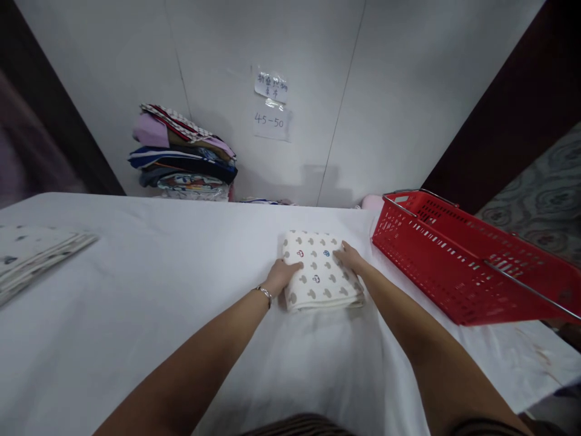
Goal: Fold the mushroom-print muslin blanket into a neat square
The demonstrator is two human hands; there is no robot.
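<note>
**Cloth held square on white table**

Cloth, cream and folded into a thick rectangle (320, 272), printed with grey mouse-head shapes and a few red and blue ones, is seen lying on the white-covered table (136, 303), right of centre and just beside a red plastic basket (463, 266). It is flanked by both bare hands. The left hand (281, 275) is set against the cloth's left edge, with fingertips laid together on the top surface; whether the edge is gripped from below cannot be told. A thin silver bracelet (264, 293) is worn at that wrist. The right hand (348, 255) is rested on the far right corner, fingers extended and held close together, flat on the fabric, with nothing pinched.

The basket, slatted and fitted with metal wire handles, is tilted at the table's right edge, apart from the cloth. A stack of folded fabrics in purple, navy and patterned prints (181, 154) is piled against the pale wall beyond the table. Two handwritten paper notes (271, 103) are taped to that wall. Another folded pale patterned cloth (31, 257) is placed at the table's far left.
</note>
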